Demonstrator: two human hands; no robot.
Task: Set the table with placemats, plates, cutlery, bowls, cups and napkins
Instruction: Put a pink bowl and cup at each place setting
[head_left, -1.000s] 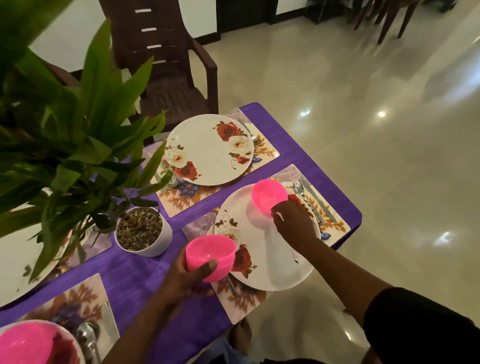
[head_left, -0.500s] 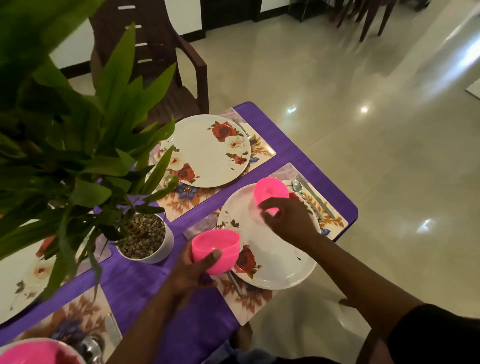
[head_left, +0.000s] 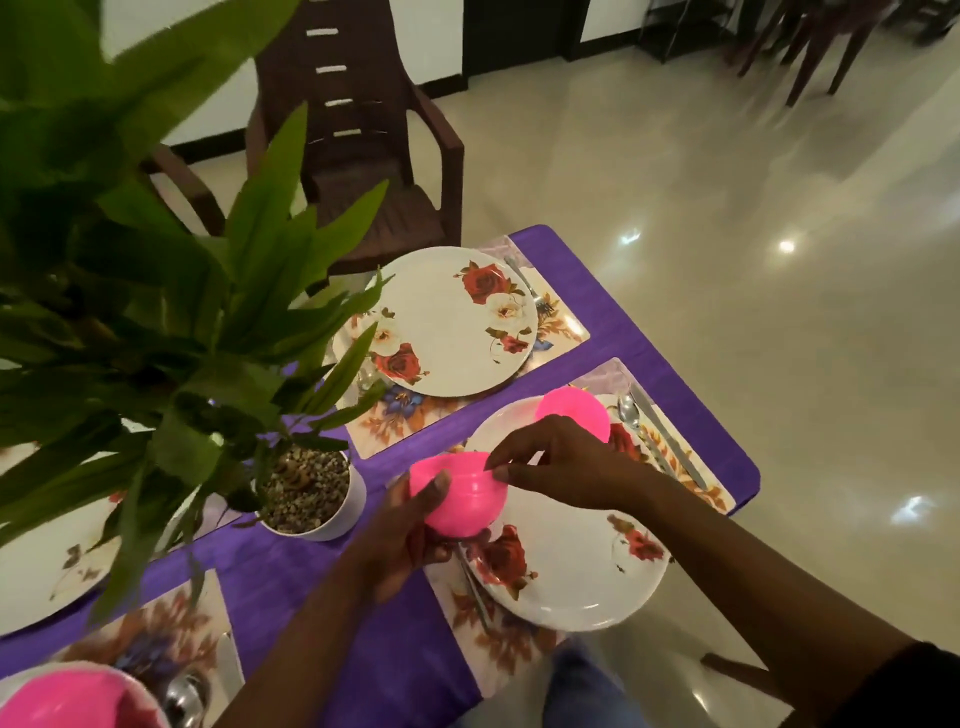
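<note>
A table under a purple cloth (head_left: 291, 582) is standing on a glossy tiled floor (head_left: 727, 260), with a brown chair (head_left: 363, 156) drawn up at its far side. The left hand (head_left: 410, 535) is cupping a pink bowl (head_left: 457, 499) from below, thumb curled over its near wall, above the edge of the near plate (head_left: 571, 566). The right hand (head_left: 566, 467) is pinching the bowl's rim with its fingertips. A second pink bowl (head_left: 571, 410) is sitting on the same plate. A white pot (head_left: 322, 514) is holding pebbles and a leafy plant (head_left: 156, 291).
</note>
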